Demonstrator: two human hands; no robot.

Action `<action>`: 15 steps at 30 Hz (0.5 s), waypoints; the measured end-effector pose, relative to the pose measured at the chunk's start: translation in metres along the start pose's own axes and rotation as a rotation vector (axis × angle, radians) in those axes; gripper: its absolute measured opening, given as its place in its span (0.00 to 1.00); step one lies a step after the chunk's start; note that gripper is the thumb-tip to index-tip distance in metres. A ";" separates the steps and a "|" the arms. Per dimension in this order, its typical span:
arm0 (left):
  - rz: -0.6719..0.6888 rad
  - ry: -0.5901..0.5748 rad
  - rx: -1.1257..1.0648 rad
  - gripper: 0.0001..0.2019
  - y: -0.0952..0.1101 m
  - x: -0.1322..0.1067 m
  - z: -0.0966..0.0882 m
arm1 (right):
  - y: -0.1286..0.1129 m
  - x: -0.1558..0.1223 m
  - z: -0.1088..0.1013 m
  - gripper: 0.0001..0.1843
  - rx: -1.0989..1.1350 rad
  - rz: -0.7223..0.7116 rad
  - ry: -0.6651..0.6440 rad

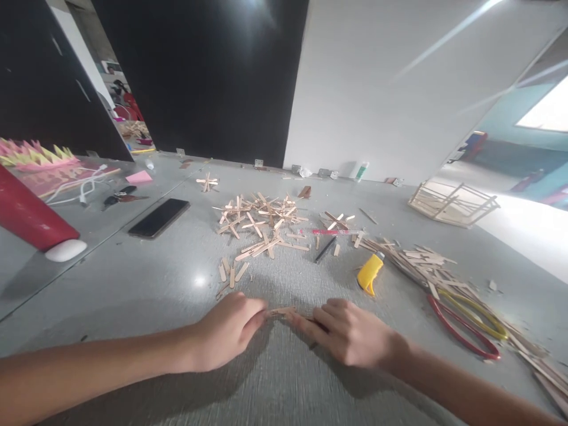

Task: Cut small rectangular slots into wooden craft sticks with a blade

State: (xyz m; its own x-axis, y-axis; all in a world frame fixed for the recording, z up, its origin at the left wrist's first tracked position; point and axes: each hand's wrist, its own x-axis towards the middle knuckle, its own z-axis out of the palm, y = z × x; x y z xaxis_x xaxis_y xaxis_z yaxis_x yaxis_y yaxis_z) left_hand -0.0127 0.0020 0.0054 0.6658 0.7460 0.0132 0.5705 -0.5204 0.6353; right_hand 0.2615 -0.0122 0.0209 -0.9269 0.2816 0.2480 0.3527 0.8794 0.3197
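My left hand (231, 331) and my right hand (348, 331) rest on the grey table (142, 284), fingertips meeting over a small wooden stick (280, 310). The left fingers are curled and pinch one end of it. The right fingers press along its other end. Just beyond lies a heap of crossed wooden sticks (260, 216), with more loose sticks (231, 272) nearer my left hand. A yellow utility knife (369, 273) lies just past my right hand.
A black phone (158, 218) lies left of the heap. A red cylinder (26, 216) stands at far left. Red and yellow hoops (465, 322) and a long pile of sticks (426, 266) lie right. A stick frame (452, 204) sits far right. A black pen (325, 249) lies mid-table.
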 end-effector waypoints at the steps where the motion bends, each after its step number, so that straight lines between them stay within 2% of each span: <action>1: -0.004 0.008 0.004 0.18 0.000 -0.001 0.002 | -0.001 0.004 -0.005 0.21 -0.003 0.003 -0.022; 3: -0.006 0.025 0.017 0.18 -0.001 -0.002 0.006 | -0.014 0.019 -0.018 0.20 -0.068 0.035 -0.128; 6: 0.008 0.039 0.029 0.20 -0.001 -0.004 0.011 | -0.044 0.048 -0.038 0.19 -0.204 0.084 -0.211; 9: 0.007 0.050 0.027 0.20 0.000 -0.004 0.012 | -0.058 0.061 -0.042 0.18 -0.218 0.139 -0.245; 12: -0.022 0.064 0.021 0.20 0.000 -0.005 0.010 | -0.041 0.047 -0.028 0.21 -0.245 0.091 -0.174; 15: -0.060 0.062 0.022 0.19 -0.001 -0.005 0.010 | -0.013 0.022 -0.008 0.23 -0.148 0.014 -0.061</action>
State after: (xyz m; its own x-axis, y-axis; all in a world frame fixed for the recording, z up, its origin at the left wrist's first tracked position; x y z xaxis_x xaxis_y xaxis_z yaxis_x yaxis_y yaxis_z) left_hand -0.0116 -0.0054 -0.0029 0.5992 0.8003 0.0242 0.6192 -0.4823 0.6197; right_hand 0.2378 -0.0207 0.0292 -0.9262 0.3203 0.1989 0.3767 0.8101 0.4493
